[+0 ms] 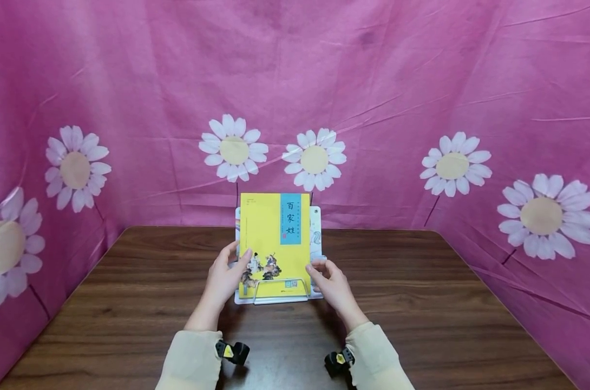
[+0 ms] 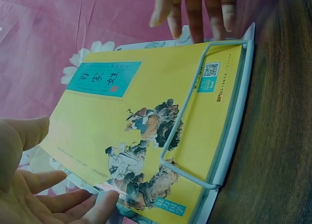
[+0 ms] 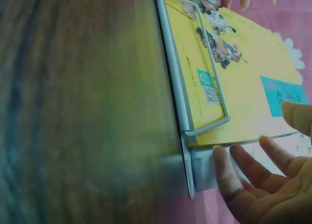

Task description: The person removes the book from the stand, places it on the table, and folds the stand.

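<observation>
A yellow book with a blue title panel leans upright on a reading stand. The stand's pale wire bar crosses the lower part of the cover. Behind the book a white board with drawings shows on both sides. At the book's left edge is my left hand, its thumb raised apart from the cover and its fingers by the edge. My right hand is at the right edge, with fingers fairly straight and the thumb away from the cover in the right wrist view. Neither hand visibly pinches the book.
The stand rests on a dark wooden table. A pink cloth printed with white daisies hangs behind the table and along both sides. Each wrist wears a black strap device, such as the left one, over a cream sleeve.
</observation>
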Demonstrator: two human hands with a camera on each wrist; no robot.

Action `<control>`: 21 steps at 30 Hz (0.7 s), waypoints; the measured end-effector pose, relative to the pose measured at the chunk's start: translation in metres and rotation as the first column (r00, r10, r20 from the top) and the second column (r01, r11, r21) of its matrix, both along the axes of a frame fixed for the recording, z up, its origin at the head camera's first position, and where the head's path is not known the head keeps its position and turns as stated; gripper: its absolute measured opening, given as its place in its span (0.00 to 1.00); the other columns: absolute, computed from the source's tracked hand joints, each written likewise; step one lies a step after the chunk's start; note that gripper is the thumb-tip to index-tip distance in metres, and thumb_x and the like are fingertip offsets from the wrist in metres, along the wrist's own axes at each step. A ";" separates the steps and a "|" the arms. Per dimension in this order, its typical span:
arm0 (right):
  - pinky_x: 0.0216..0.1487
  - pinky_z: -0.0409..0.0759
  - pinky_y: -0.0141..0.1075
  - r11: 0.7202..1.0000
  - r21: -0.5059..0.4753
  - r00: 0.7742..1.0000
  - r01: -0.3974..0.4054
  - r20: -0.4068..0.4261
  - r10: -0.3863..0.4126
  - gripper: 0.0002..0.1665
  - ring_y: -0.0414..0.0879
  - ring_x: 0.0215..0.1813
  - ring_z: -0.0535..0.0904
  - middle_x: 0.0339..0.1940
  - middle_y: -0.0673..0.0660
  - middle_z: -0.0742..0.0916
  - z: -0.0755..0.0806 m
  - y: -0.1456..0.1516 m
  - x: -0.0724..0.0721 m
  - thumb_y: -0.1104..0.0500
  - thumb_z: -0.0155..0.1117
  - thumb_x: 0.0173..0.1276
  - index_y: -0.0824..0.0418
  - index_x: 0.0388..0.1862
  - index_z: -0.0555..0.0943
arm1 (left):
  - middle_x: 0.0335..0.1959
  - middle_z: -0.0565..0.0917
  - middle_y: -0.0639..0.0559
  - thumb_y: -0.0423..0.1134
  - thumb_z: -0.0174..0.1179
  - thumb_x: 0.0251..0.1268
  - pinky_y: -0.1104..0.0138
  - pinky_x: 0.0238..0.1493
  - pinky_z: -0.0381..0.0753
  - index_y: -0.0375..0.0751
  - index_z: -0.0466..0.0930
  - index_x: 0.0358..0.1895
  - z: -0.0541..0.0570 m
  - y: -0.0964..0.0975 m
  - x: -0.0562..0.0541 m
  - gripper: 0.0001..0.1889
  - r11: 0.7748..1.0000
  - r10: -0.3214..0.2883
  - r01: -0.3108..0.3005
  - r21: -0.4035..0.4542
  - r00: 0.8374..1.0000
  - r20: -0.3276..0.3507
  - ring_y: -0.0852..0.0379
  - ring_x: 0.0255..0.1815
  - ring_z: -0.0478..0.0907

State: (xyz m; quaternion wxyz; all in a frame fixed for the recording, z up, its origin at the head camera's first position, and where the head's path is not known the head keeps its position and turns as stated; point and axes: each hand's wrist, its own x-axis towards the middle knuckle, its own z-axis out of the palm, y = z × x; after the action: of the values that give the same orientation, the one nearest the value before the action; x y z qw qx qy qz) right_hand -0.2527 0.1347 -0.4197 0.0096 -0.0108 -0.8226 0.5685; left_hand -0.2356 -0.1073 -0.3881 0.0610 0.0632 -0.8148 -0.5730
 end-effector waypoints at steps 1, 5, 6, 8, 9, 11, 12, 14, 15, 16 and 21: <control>0.42 0.86 0.41 1.000 0.013 1.000 -0.008 0.004 0.008 0.23 0.50 0.48 0.79 0.53 0.64 0.83 -0.001 0.000 0.000 0.48 0.64 0.71 0.64 0.53 0.78 | 0.70 0.69 0.34 0.52 0.55 0.73 0.45 0.67 0.71 0.39 0.60 0.75 0.000 0.000 0.000 0.34 1.000 0.001 -0.001 -0.001 1.000 -0.002 0.39 0.71 0.67; 0.40 0.85 0.39 0.999 0.034 0.999 -0.038 0.026 0.037 0.21 0.48 0.45 0.79 0.52 0.64 0.83 -0.004 0.001 -0.001 0.50 0.64 0.71 0.65 0.52 0.78 | 0.68 0.69 0.32 0.51 0.55 0.73 0.46 0.66 0.72 0.38 0.61 0.74 -0.003 0.000 -0.003 0.33 1.000 0.002 -0.002 -0.013 1.000 -0.010 0.38 0.70 0.67; 0.40 0.85 0.39 0.999 0.034 0.999 -0.043 0.031 0.042 0.21 0.48 0.45 0.79 0.52 0.64 0.83 -0.005 0.001 -0.001 0.51 0.64 0.71 0.66 0.52 0.77 | 0.68 0.69 0.32 0.51 0.55 0.73 0.47 0.65 0.73 0.38 0.61 0.74 -0.004 0.000 -0.004 0.33 1.000 0.002 -0.002 -0.018 1.000 -0.014 0.38 0.69 0.67; 0.39 0.85 0.38 0.998 0.027 0.998 -0.049 0.034 0.048 0.20 0.47 0.44 0.79 0.51 0.64 0.83 -0.005 0.001 -0.001 0.53 0.64 0.71 0.67 0.52 0.77 | 0.68 0.67 0.32 0.51 0.55 0.73 0.47 0.64 0.75 0.38 0.61 0.74 -0.005 0.000 -0.005 0.33 1.000 0.001 -0.001 -0.020 1.000 -0.014 0.38 0.69 0.66; 0.39 0.85 0.39 0.998 0.021 0.998 -0.051 0.034 0.050 0.20 0.48 0.44 0.79 0.51 0.65 0.83 -0.005 0.001 -0.001 0.53 0.64 0.71 0.67 0.53 0.76 | 0.68 0.67 0.32 0.51 0.55 0.73 0.48 0.63 0.76 0.38 0.61 0.74 -0.006 0.000 -0.005 0.33 1.000 0.002 -0.002 -0.022 1.000 -0.017 0.38 0.69 0.66; 0.39 0.85 0.40 0.998 -0.001 0.998 -0.055 0.043 0.055 0.22 0.48 0.44 0.80 0.52 0.66 0.83 -0.006 0.001 0.000 0.54 0.64 0.71 0.68 0.55 0.75 | 0.68 0.66 0.32 0.50 0.55 0.73 0.48 0.63 0.76 0.38 0.61 0.75 -0.006 0.000 -0.004 0.33 1.000 0.005 -0.005 -0.024 1.000 -0.015 0.38 0.69 0.66; 0.40 0.85 0.40 0.998 -0.016 0.997 -0.059 0.052 0.060 0.22 0.49 0.44 0.80 0.52 0.67 0.83 -0.006 0.001 0.000 0.55 0.64 0.71 0.68 0.56 0.74 | 0.69 0.65 0.32 0.50 0.55 0.73 0.48 0.63 0.76 0.37 0.61 0.74 -0.006 0.000 -0.004 0.33 1.000 0.008 -0.009 -0.026 1.000 -0.016 0.38 0.69 0.66; 0.40 0.86 0.42 0.996 -0.050 0.995 -0.071 0.069 0.074 0.24 0.50 0.44 0.81 0.52 0.69 0.83 -0.007 0.001 0.000 0.57 0.63 0.71 0.70 0.58 0.72 | 0.70 0.65 0.32 0.50 0.56 0.73 0.48 0.62 0.77 0.37 0.62 0.74 -0.006 -0.001 -0.003 0.33 0.999 0.016 -0.017 -0.033 1.000 -0.019 0.39 0.68 0.67; 0.40 0.86 0.42 0.995 -0.067 0.994 -0.076 0.079 0.081 0.24 0.50 0.44 0.82 0.53 0.70 0.83 -0.008 0.001 0.000 0.58 0.62 0.71 0.71 0.60 0.71 | 0.70 0.65 0.32 0.49 0.56 0.73 0.48 0.62 0.76 0.37 0.62 0.74 -0.006 -0.001 -0.003 0.33 0.999 0.022 -0.022 -0.042 1.000 -0.022 0.39 0.68 0.67; 0.40 0.86 0.42 0.993 -0.082 0.992 -0.081 0.088 0.088 0.24 0.50 0.44 0.82 0.53 0.70 0.83 -0.008 0.001 0.001 0.59 0.62 0.72 0.71 0.60 0.70 | 0.70 0.65 0.33 0.49 0.56 0.73 0.48 0.62 0.76 0.36 0.62 0.74 -0.006 -0.001 -0.003 0.32 0.998 0.025 -0.026 -0.051 0.999 -0.025 0.39 0.67 0.68; 0.38 0.85 0.38 0.992 -0.088 0.989 -0.088 0.109 0.097 0.23 0.48 0.41 0.81 0.51 0.69 0.84 -0.009 0.002 0.000 0.63 0.59 0.72 0.75 0.61 0.73 | 0.69 0.67 0.32 0.47 0.56 0.72 0.47 0.63 0.72 0.34 0.64 0.72 -0.006 0.000 -0.003 0.31 0.995 0.037 -0.042 -0.086 0.998 -0.058 0.39 0.65 0.71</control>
State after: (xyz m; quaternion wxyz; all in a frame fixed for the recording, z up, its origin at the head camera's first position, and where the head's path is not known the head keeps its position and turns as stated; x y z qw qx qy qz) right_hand -0.2531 0.1368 -0.4285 -0.0639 -0.0053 -0.7972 0.6003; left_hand -0.2389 -0.1069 -0.3943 0.0981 0.0603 -0.8356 -0.5371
